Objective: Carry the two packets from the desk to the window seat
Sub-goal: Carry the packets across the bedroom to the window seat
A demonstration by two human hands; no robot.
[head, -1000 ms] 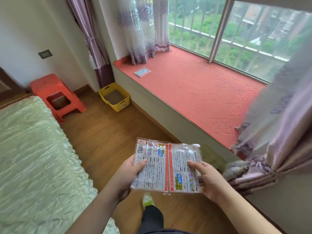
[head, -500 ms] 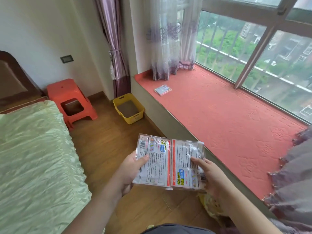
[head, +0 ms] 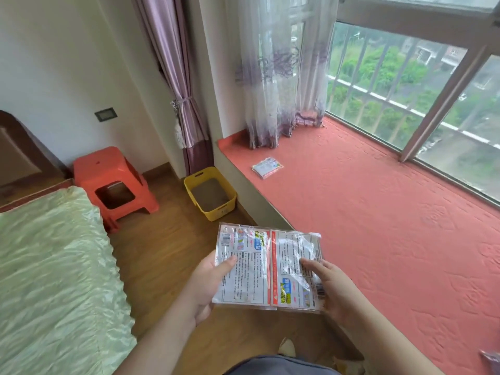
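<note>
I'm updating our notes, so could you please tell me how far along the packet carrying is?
Done: the packets are off the desk and the person stands beside the window seat. In hand: the left hand and right hand each hold one of the two packets side by side, above the seat's edge. Left: laying them on the red cushion, where another small packet already lies.

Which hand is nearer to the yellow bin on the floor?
Left. The left hand is just below the yellow bin; the right hand is farther right, beside the window seat.
</note>
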